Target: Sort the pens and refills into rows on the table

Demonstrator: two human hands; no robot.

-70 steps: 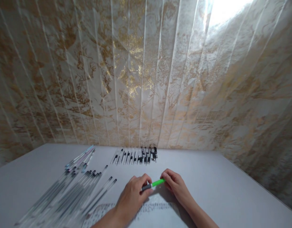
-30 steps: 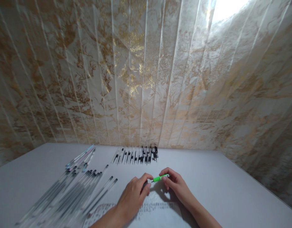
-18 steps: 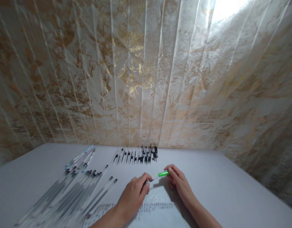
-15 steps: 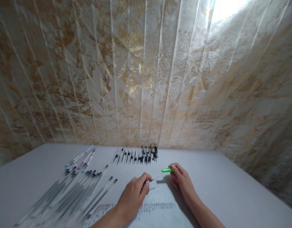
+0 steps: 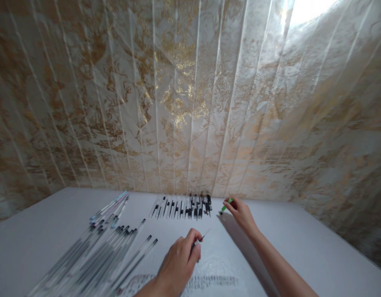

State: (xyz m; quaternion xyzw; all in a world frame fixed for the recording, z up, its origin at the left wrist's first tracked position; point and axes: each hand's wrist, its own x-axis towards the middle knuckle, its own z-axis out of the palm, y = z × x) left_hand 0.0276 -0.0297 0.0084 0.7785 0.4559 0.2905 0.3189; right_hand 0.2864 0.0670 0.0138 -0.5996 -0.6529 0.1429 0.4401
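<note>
Backdrop: head view, pleated gold-and-white sheeting (image 5: 178, 103) behind a white table (image 5: 311, 235).
Left hand (image 5: 178, 264): closed around a dark pen part (image 5: 194, 246), mostly hidden by the grip; a thin tip (image 5: 206, 234) pokes out past the fingers.
Right hand (image 5: 241, 216): pinching a green barrel (image 5: 227, 204), tilted, just beyond the row's right end; whether it touches the table I cannot tell.
Row of pieces (image 5: 181, 209): black and clear parts, laid side by side near the back edge.
Left side: pastel pens (image 5: 110, 209) behind many long dark-ended sticks (image 5: 106, 251), blurred, grouped, touched by neither hand.
Front: dark markings (image 5: 219, 282) on the table, unreadable.
Progress: seemingly partway; green and dark parts are separated, many pieces already set out, both held pieces not yet released.
</note>
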